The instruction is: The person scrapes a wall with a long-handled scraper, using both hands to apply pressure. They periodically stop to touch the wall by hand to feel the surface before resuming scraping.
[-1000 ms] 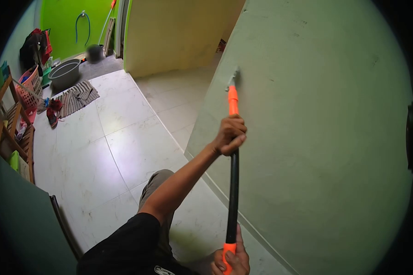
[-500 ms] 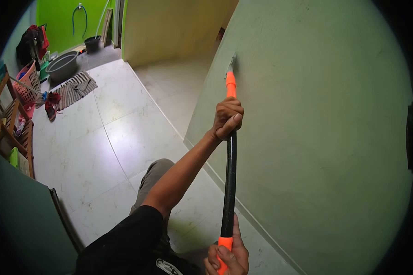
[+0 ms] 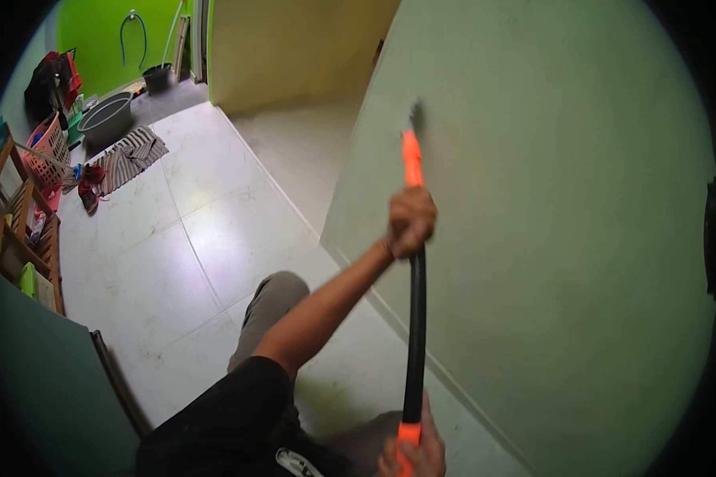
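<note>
Pale floor tiles point(image 3: 135, 294) gleam at nine o'clock, a striped mat point(image 3: 135, 159) and grey tub point(image 3: 107, 119) up at ten, green wall point(image 3: 565, 238) filling three! Across it runs the black-and-orange pole point(image 3: 416, 334), blurred tip at one o'clock; whether it touches, I can't tell. Left hand point(image 3: 412, 221) near the centre, closed firmly round the pole; right hand point(image 3: 428, 455), towards six, fingers curled about the lower orange grip point(image 3: 408, 433).

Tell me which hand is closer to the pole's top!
The left hand, around the pole just below its upper orange part. The right hand is lower, at the bottom orange grip.
</note>
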`<state>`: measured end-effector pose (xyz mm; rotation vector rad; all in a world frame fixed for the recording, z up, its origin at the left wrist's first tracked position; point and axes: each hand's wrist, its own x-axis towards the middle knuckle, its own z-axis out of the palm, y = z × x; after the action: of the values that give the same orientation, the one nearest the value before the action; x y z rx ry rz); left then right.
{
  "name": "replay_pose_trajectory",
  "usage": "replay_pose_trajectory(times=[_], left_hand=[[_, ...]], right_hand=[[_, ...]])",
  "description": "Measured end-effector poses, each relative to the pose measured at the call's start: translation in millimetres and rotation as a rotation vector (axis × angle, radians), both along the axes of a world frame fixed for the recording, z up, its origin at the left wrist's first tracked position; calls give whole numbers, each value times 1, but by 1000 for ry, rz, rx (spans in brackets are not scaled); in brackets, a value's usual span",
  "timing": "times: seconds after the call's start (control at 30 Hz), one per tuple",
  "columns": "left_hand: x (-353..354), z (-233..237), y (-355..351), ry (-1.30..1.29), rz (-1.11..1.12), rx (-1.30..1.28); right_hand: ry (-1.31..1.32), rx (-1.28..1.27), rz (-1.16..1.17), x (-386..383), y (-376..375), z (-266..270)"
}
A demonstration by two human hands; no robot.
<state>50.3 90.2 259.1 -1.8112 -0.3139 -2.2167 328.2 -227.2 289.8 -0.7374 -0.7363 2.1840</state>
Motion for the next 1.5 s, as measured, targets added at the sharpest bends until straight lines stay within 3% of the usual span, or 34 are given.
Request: replay_pose_trajectory(times=[0.17, 0.4, 0.5, 0.6, 0.63, 0.67, 0.77, 1.07, 1.1, 1.2, 1.23, 1.27, 1.33, 1.5], left_hand=[[-47, 14, -27, 88, 25, -230], [27, 7, -37, 286, 27, -122], [43, 3, -35, 245, 27, -67], [6, -18, 14, -29, -33, 153], [-25, -19, 8, 68, 90, -20], [-42, -13, -2, 38, 168, -131], [-58, -7, -6, 93, 176, -181], [28, -19, -23, 416, 121, -110], [31, -24, -19, 423, 131, -90], [8, -51, 21, 162, 11, 98], [1, -61, 14, 188, 36, 5], [-19, -61, 5, 219, 69, -69], [-78, -20, 1, 331, 182, -134], [-65, -21, -22, 440, 220, -332]], right_hand=[[-114, 158, 103, -44, 10, 19], [67, -67, -37, 53, -18, -26], [65, 67, 17, 67, -18, -39], [-134, 24, -67, 9, 11, -18], [-79, 21, 86, -3, 32, -13], [-69, 124, 87, -24, 39, -9], [-63, 184, 96, -44, 35, 6], [-105, -88, -85, 74, -1, -67], [-124, -26, -76, 73, 2, -74], [-90, 98, 13, 44, 27, -108], [-39, 81, 96, 25, 40, -104], [-83, 65, 54, -9, 41, -64], [-89, 285, 118, -40, 43, -46], [-169, 199, 93, -20, 42, -53]])
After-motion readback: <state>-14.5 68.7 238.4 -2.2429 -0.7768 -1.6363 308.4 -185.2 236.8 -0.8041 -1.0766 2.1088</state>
